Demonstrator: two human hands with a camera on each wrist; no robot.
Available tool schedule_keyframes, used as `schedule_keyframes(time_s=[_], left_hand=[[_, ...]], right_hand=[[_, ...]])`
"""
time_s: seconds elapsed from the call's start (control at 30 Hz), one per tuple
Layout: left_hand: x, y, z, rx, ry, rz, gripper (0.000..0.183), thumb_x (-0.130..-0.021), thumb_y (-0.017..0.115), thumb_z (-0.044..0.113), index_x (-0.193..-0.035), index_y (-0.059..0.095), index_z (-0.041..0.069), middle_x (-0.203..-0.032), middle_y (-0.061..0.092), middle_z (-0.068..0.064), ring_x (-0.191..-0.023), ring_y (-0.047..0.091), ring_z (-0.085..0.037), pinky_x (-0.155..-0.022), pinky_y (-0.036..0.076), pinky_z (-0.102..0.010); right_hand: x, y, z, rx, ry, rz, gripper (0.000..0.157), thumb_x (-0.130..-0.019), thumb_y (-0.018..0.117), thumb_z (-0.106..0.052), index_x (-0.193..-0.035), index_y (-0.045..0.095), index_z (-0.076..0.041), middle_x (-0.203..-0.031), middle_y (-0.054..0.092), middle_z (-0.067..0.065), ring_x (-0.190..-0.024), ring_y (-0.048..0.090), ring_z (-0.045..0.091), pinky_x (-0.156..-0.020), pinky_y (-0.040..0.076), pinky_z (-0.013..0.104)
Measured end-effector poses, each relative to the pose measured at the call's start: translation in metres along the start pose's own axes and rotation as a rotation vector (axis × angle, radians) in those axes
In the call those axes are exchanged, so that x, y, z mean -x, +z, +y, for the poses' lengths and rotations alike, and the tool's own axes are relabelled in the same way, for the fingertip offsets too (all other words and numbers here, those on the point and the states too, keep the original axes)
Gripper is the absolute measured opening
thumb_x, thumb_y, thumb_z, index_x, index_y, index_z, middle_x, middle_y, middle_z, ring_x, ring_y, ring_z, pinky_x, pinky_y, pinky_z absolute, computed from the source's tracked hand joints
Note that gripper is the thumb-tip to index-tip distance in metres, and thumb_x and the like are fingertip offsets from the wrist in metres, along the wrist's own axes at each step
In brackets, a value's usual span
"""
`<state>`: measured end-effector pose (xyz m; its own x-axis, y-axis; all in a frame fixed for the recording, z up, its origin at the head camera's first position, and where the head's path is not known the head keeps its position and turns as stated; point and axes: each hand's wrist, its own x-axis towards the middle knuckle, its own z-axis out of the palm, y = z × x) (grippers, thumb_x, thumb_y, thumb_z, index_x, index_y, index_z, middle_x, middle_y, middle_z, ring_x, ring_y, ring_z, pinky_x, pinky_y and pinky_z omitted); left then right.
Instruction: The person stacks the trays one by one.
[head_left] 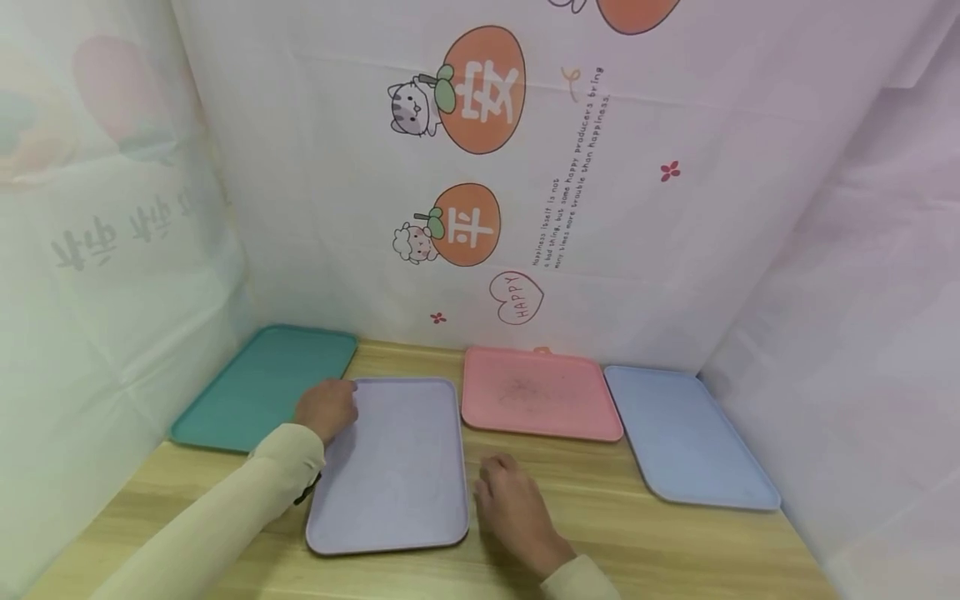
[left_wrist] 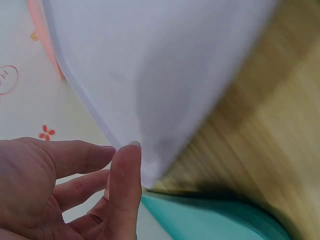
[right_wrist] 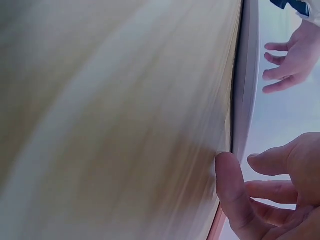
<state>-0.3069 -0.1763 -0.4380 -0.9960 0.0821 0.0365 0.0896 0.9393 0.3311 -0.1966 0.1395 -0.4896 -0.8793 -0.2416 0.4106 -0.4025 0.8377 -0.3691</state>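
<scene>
A lavender tray (head_left: 393,467) lies flat on the wooden table, left of centre. By its far left corner is my left hand (head_left: 327,410), thumb and fingers apart and loosely bent; in the left wrist view the fingertips (left_wrist: 129,150) overlap the tray's corner. The right wrist view also shows this left hand (right_wrist: 292,57) with fingers spread and nothing held. Just right of the tray's right edge, my right hand (head_left: 517,508) is low over the table with relaxed fingers, thumb and forefinger apart and holding nothing.
A teal tray (head_left: 277,375) lies at the left, close to the lavender one. Against the printed white cloth (head_left: 337,208) at the back lies a pink tray (head_left: 540,396), and a light blue tray (head_left: 690,437) is at the right. White cloth also hangs on both sides.
</scene>
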Motion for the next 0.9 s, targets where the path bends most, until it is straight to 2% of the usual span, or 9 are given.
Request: schedule_keyframes(time_s=[0.13, 0.33, 0.47, 0.53, 0.7, 0.9], left_hand=[[0.001, 0.002, 0.016, -0.006, 0.034, -0.005, 0.037, -0.099, 0.061, 0.004, -0.134, 0.071, -0.007, -0.134, 0.072, -0.03, -0.121, 0.07, -0.05, -0.099, 0.062, -0.063], [0.002, 0.007, 0.038, -0.019, 0.068, -0.026, 0.036, -0.1, 0.06, 0.004, -0.133, 0.072, -0.005, -0.138, 0.072, -0.026, -0.129, 0.068, -0.045, -0.108, 0.059, -0.06], [0.001, 0.011, 0.049, -0.029, 0.104, -0.02, 0.03, -0.098, 0.062, 0.003, -0.125, 0.075, -0.003, -0.127, 0.077, -0.023, -0.109, 0.075, -0.035, -0.096, 0.064, -0.055], [0.002, 0.01, 0.055, -0.025, 0.108, -0.028, 0.03, -0.098, 0.062, 0.003, -0.124, 0.075, -0.002, -0.125, 0.077, -0.022, -0.1, 0.074, -0.03, -0.089, 0.065, -0.052], [0.004, 0.011, 0.068, 0.017, 0.11, -0.039, 0.035, -0.098, 0.062, 0.001, -0.13, 0.073, -0.003, -0.133, 0.073, -0.026, -0.102, 0.074, -0.034, -0.087, 0.066, -0.055], [0.006, 0.02, 0.081, 0.028, 0.14, -0.044, 0.034, -0.099, 0.065, 0.005, -0.132, 0.073, -0.002, -0.136, 0.073, -0.025, -0.112, 0.075, -0.04, -0.094, 0.065, -0.056]], right_hand=[[0.003, -0.011, 0.008, 0.029, 0.057, -0.03, 0.029, -0.095, 0.08, -0.01, -0.121, 0.076, 0.002, -0.118, 0.075, 0.02, -0.097, 0.078, 0.036, -0.084, 0.068, 0.05], [0.006, -0.019, 0.024, 0.033, 0.094, -0.026, 0.026, -0.096, 0.077, -0.009, -0.119, 0.076, 0.004, -0.116, 0.074, 0.024, -0.095, 0.077, 0.039, -0.083, 0.067, 0.054], [0.005, -0.023, 0.039, 0.053, 0.08, 0.005, 0.021, -0.098, 0.074, -0.01, -0.114, 0.077, 0.004, -0.111, 0.074, 0.023, -0.091, 0.076, 0.038, -0.076, 0.066, 0.055], [0.005, -0.027, 0.045, 0.059, 0.099, -0.002, 0.019, -0.1, 0.073, -0.01, -0.113, 0.077, 0.003, -0.111, 0.074, 0.021, -0.09, 0.076, 0.037, -0.076, 0.066, 0.053], [0.004, -0.041, 0.056, 0.057, 0.18, -0.054, 0.02, -0.101, 0.072, -0.01, -0.116, 0.077, 0.003, -0.12, 0.074, 0.022, -0.098, 0.077, 0.038, -0.084, 0.067, 0.053], [0.008, -0.051, 0.076, 0.057, 0.237, -0.061, 0.027, -0.103, 0.069, -0.011, -0.124, 0.075, 0.005, -0.127, 0.073, 0.025, -0.11, 0.074, 0.043, -0.094, 0.065, 0.058]])
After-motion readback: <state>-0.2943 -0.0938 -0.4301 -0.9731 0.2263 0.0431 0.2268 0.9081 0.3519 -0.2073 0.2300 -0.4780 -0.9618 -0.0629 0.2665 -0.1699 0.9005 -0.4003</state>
